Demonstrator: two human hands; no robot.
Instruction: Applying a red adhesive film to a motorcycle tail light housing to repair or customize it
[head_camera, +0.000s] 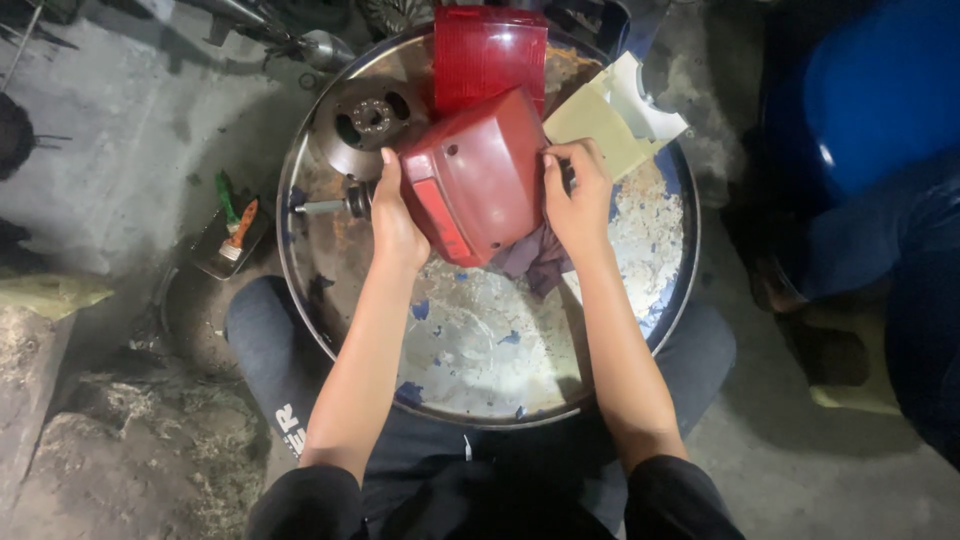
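Red housing (472, 178) clasped between left hand (395, 222) and right hand (577, 200).

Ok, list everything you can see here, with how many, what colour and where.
Red housing: one, dark red, held over the tray's upper middle.
Red lens: one, bright red, ribbed, at the tray's top edge.
Round tray: one, bare metal with blue paint flakes, on the person's lap.
Metal disc: one, grey, upper left of the tray.
Pale plastic piece: one, cream, upper right of the tray.
Cloth: one, purple-grey, under the housing.
Small container with tools: one, green and orange handles, floor at left.
Blue drum: one, far right.
Left hand: on the housing's left side.
Right hand: on its right side.
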